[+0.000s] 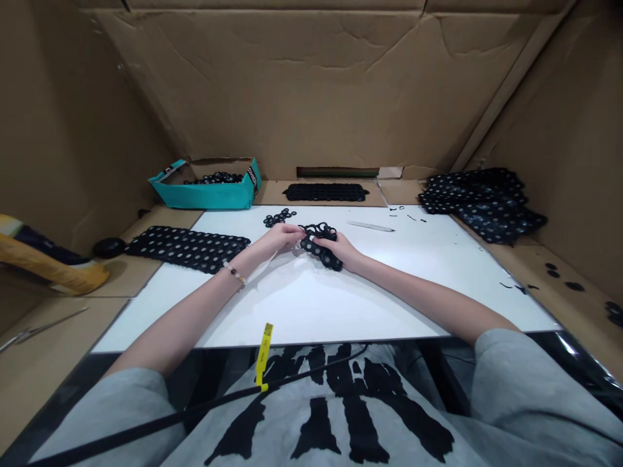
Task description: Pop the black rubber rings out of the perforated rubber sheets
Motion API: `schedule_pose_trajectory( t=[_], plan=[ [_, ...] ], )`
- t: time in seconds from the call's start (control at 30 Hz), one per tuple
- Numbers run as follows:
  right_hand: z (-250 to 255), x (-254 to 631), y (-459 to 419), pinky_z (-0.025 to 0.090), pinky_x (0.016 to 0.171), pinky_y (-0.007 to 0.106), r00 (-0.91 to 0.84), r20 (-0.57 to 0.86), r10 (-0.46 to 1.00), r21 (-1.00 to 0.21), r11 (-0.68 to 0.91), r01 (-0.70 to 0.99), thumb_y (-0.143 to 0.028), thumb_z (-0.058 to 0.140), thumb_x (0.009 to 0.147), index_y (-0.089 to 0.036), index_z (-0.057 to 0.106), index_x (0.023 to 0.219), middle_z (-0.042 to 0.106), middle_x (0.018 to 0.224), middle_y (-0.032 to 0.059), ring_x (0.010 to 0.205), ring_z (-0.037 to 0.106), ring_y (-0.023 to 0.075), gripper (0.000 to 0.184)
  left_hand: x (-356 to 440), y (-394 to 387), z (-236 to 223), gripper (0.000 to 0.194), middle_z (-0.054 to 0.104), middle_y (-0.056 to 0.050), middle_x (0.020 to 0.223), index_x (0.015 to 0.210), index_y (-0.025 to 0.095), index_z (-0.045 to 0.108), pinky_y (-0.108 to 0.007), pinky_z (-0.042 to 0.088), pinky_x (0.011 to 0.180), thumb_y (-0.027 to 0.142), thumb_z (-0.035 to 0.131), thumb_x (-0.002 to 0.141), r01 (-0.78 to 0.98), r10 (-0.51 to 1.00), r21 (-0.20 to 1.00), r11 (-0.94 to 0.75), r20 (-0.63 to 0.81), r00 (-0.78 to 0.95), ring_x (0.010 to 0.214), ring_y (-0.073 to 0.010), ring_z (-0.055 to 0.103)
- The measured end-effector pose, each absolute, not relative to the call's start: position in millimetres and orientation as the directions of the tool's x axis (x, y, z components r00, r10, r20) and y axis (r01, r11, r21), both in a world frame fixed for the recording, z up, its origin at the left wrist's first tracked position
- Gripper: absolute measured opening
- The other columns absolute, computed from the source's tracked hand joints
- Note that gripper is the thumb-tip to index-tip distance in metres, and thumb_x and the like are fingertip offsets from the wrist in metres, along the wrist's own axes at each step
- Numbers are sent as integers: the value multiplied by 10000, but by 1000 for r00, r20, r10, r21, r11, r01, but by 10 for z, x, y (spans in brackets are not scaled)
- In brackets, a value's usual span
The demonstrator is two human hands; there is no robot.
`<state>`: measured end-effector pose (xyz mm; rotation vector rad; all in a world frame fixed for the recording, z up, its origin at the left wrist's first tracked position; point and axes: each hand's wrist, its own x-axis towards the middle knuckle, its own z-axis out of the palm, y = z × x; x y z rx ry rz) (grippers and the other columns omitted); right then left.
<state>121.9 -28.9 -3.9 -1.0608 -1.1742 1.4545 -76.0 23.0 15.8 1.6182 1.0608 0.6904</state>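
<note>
My right hand (342, 250) is wrapped round a bunched black perforated piece (321, 250), whose holes show as pale dots and whose upper edge has loose ring-like loops. The fingertips of my left hand (286, 235) are pinched together at the left edge of this piece. What exactly sits between those fingertips is too small to tell. Just behind my left hand is a small pile of black rings (279, 217). A flat black sheet with rows of holes (189, 248) lies to the left, partly behind my left forearm.
A teal box (207, 196) with black pieces inside stands back left. Behind the white board (311, 311) lies a black strip (326, 192). A white pen-like tool (370, 226) rests near black scraps. Perforated sheets (481, 201) are heaped right; scissors (43, 327) and a yellow bottle (53, 259) are left.
</note>
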Motion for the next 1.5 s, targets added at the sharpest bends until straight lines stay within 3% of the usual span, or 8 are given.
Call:
schedule_pose_trajectory(
  t=[0.17, 0.4, 0.7, 0.83, 0.93, 1.03, 1.23, 1.5],
  plan=[
    [-25, 1218, -270, 495, 557, 273, -164, -117, 980, -975, -144, -169, -312, 764, 659, -154, 650, 829, 706, 733, 39, 629, 635, 168, 259, -835, 325, 215, 317, 702, -74, 704, 700, 157, 748, -294, 466, 606, 458, 772, 604, 348, 921, 931, -106, -40, 387, 647, -184, 596],
    [-12, 1265, -276, 436, 421, 241, -154, -198, 968, -946, -229, -227, -300, 790, 644, -169, 614, 823, 647, 644, 4, 511, 580, 138, 283, -1323, 669, 346, 221, 754, -96, 817, 764, 153, 757, -318, 480, 740, 333, 631, 747, 685, 947, 709, -165, 307, -91, 773, -234, 653],
    [-11, 1260, -270, 446, 445, 246, -153, -212, 965, -938, -245, -246, -303, 784, 657, -170, 636, 845, 661, 674, 9, 538, 590, 143, 274, -1230, 538, 306, 264, 756, -92, 972, 933, 188, 773, -362, 431, 863, 360, 609, 817, 852, 880, 414, -319, 463, 104, 963, -300, 611],
    [-28, 1250, -252, 479, 522, 247, -143, -174, 974, -942, -207, -264, -296, 779, 664, -162, 664, 855, 694, 728, 21, 604, 615, 143, 260, -974, 316, 412, 316, 751, -77, 853, 835, 165, 764, -298, 439, 722, 430, 593, 825, 699, 867, 520, -491, 366, 338, 777, -223, 626],
    [-45, 1244, -236, 494, 575, 252, -143, -148, 979, -942, -183, -281, -304, 777, 667, -160, 682, 870, 714, 767, 28, 657, 634, 151, 267, -822, 187, 395, 374, 736, -54, 771, 784, 165, 760, -279, 423, 657, 510, 618, 799, 650, 868, 586, -484, 230, 440, 720, -203, 615],
    [-51, 1239, -232, 498, 599, 263, -142, -149, 979, -941, -185, -284, -311, 754, 686, -165, 691, 873, 716, 763, 26, 669, 634, 157, 246, -772, 140, 321, 395, 727, -39, 751, 808, 163, 760, -275, 424, 626, 544, 685, 738, 607, 873, 691, -392, 71, 483, 700, -197, 612],
    [-37, 1241, -257, 498, 629, 277, -169, -149, 974, -941, -192, -279, -315, 738, 685, -175, 703, 888, 713, 783, 22, 695, 626, 163, 249, -753, 121, 246, 454, 734, -64, 867, 883, 157, 741, -301, 494, 718, 464, 851, 568, 350, 861, 937, -6, -173, 479, 783, -193, 647],
    [-69, 1230, -251, 479, 698, 274, -134, -85, 987, -942, -124, -313, -335, 770, 626, -176, 692, 853, 691, 763, -3, 733, 605, 152, 288, -707, 122, 197, 476, 708, -64, 871, 872, 149, 696, -296, 488, 689, 409, 881, 519, 252, 893, 966, 50, -157, 423, 801, -189, 642]
  ],
)
